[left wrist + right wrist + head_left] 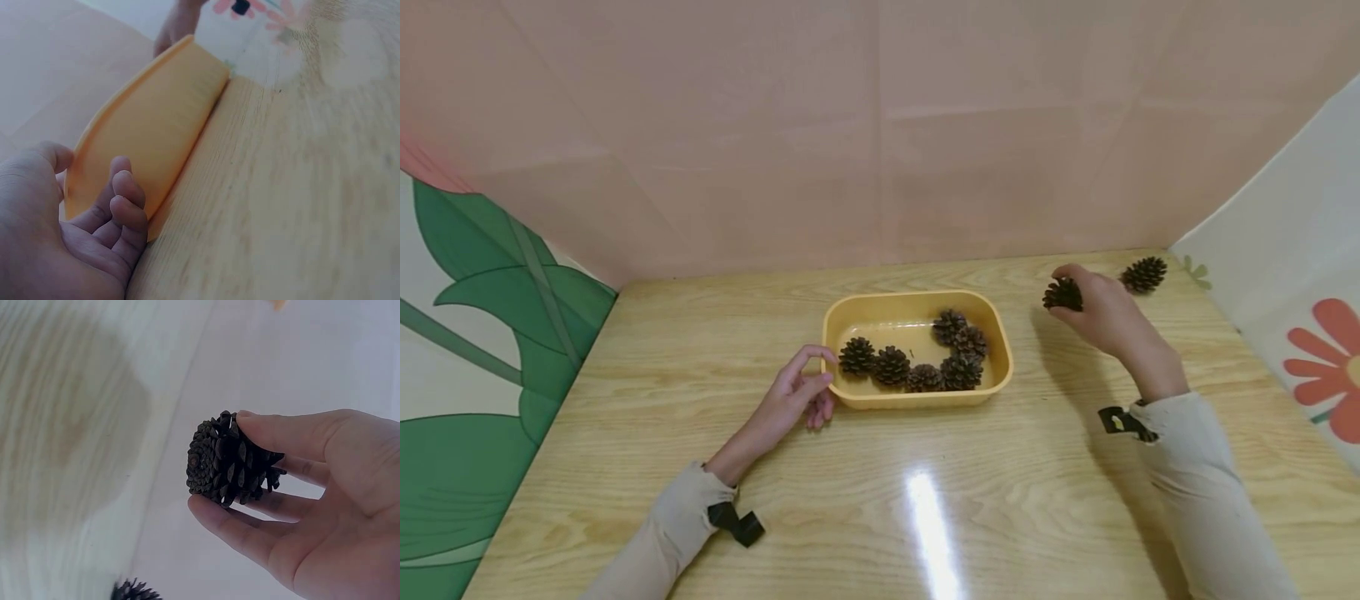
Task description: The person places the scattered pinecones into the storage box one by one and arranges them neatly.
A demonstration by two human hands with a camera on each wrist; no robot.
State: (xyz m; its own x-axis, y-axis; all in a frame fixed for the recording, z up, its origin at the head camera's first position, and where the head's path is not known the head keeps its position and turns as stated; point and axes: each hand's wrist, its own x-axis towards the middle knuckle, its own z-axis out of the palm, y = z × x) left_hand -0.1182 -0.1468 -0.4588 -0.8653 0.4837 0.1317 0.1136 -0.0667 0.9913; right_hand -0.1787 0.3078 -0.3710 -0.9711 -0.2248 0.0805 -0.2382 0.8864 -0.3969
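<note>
A yellow plastic basin (917, 400) sits on the table with several brown pine cones (891, 367) inside, mostly along its near and right sides. At the basin's left end, my left hand (786, 396) grips the rim between thumb and forefinger. The other fingers curl against the outer wall, as the left wrist view shows. Right of the basin, my right hand (1105, 312) holds one pine cone (234, 462) above the table, pinched between thumb and fingertips. A further pine cone (1144, 275) lies on the table just beyond that hand.
The wood-grain table (820, 500) meets a pinkish back wall (880, 167). A white panel with a red flower (1330, 367) stands at the right, and green painted leaves (497, 333) are at the left.
</note>
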